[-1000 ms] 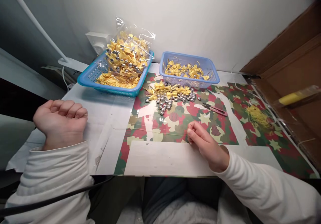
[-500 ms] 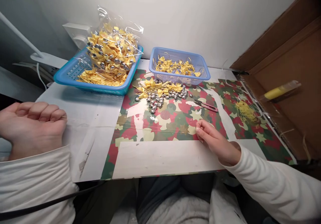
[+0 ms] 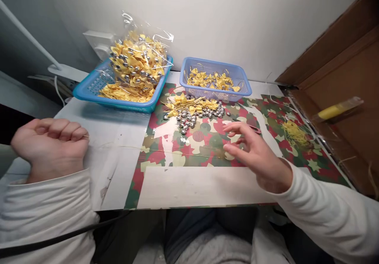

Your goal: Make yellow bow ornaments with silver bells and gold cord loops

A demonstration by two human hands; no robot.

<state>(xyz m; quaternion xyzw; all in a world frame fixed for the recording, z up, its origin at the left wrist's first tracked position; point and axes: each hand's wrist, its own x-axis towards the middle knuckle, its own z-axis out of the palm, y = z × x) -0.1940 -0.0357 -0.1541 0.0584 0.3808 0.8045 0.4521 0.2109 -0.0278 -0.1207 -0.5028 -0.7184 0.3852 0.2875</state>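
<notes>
Leftmost, my left hand [image 3: 56,143] is clenched with the palm side up, closed on a fine thread [image 3: 127,147] that leaves the fist on its little-finger side. From there the thread runs rightward in thin strands, over the white surface [image 3: 114,133] and on across the camouflage-patterned sheet [image 3: 154,153], towards my right hand.

Beyond the left fist, well apart from it, a blue basket [image 3: 115,102] holds yellow bows and a clear bag [image 3: 139,60] packed with more bows and silver beads. Right of that basket, loose yellow bows [image 3: 180,99] lie on the sheet, with a cluster of silver beads [image 3: 184,125] around their near side. Just behind them, a second basket [image 3: 217,90] holds more yellow bows.

My right hand [image 3: 251,147] is open above the sheet, thumb and fingers spread apart, nearer me than the beads. The thread's far end fades out near my thumb; I cannot tell whether it touches. Small snips [image 3: 256,129] lie just past this hand, partly hidden by it. Farther right, a tangle of yellow thread scraps [image 3: 296,133] lies on the sheet, and a yellow tube [image 3: 339,109] shows in front of the brown cardboard [image 3: 352,70].
</notes>
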